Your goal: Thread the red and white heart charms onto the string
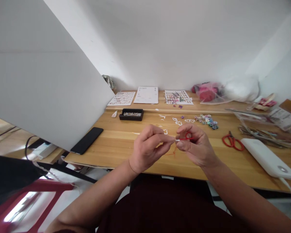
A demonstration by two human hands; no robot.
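Observation:
Above the middle of the table, my left hand (152, 145) and my right hand (197, 144) meet almost fingertip to fingertip. A small white piece (177, 140) sits at the pinched fingertips of my left hand; its kind is too small to tell. Between thumb and fingers, my right hand is closed on a red cord (189, 136), which curls in a loop by the palm and runs to the white piece. Below the hands, a thin red thread (174, 153) hangs or lies over the wood. White cut-out shapes (178, 123) lie just beyond my fingers.
Red-handled scissors (232, 142) and a white power bank (269, 158) lie to the right. Behind the right hand is a pile of beads (207, 120). A black tray (131, 114) holds small pieces; a phone (87, 140) lies left. Printed sheets (146, 94) lie along the raised back shelf.

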